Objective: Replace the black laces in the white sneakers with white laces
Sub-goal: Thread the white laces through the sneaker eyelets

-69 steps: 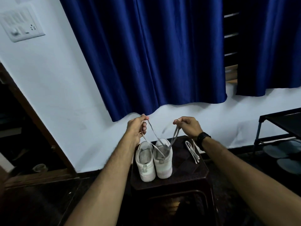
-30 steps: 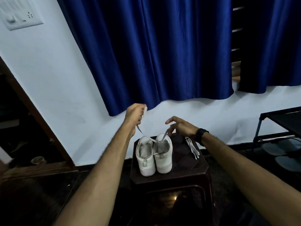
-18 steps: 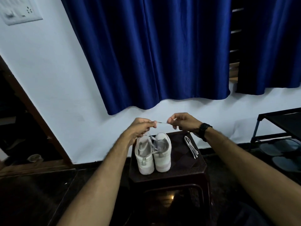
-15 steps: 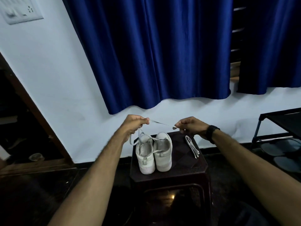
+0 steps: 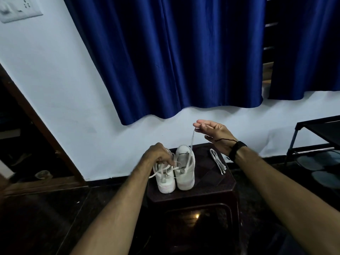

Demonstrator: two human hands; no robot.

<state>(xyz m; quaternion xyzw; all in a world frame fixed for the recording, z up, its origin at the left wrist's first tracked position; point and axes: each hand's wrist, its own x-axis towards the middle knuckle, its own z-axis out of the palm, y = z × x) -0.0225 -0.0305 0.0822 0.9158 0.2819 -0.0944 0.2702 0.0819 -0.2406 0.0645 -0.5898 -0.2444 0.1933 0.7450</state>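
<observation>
Left hand (image 5: 159,153) dropped; right hand (image 5: 215,134) lifts lace (image 5: 191,138).

left hand (image 5: 159,155) hiding the left sneaker's (image 5: 165,178) front, switch plate (image 5: 18,10) cut off by frame edge

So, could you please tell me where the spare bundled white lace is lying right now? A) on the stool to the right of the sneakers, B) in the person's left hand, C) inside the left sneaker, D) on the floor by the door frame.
A: the bundled white lace lies on the dark stool, right of the two white sneakers, with neither hand touching it.
</observation>
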